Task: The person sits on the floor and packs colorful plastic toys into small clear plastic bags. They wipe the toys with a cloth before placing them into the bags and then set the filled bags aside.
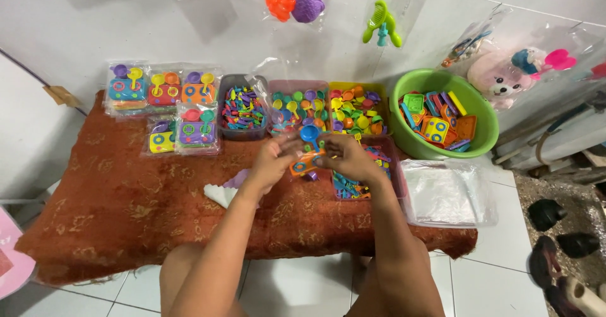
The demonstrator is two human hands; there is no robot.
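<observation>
My left hand [273,162] and my right hand [349,157] meet over the rust-coloured cloth [126,210], holding between them an orange toy stove [305,164] with a blue toy ladle [310,134] on top. The left hand grips the stove's left side; the right hand's fingers pinch at its right end. Just under the right hand sits a clear tray of small mixed-colour toy utensils [353,184]. A small white and purple bag [226,191] lies on the cloth beside my left forearm.
Along the wall stand several bagged toy sets [164,99], trays of coloured pieces [243,109], [297,109], [355,109], and a green basin of toy stoves [486,124]. A stack of clear plastic bags [445,194] lies at right. Packed toys hang on the wall; shoes [555,235] on the floor.
</observation>
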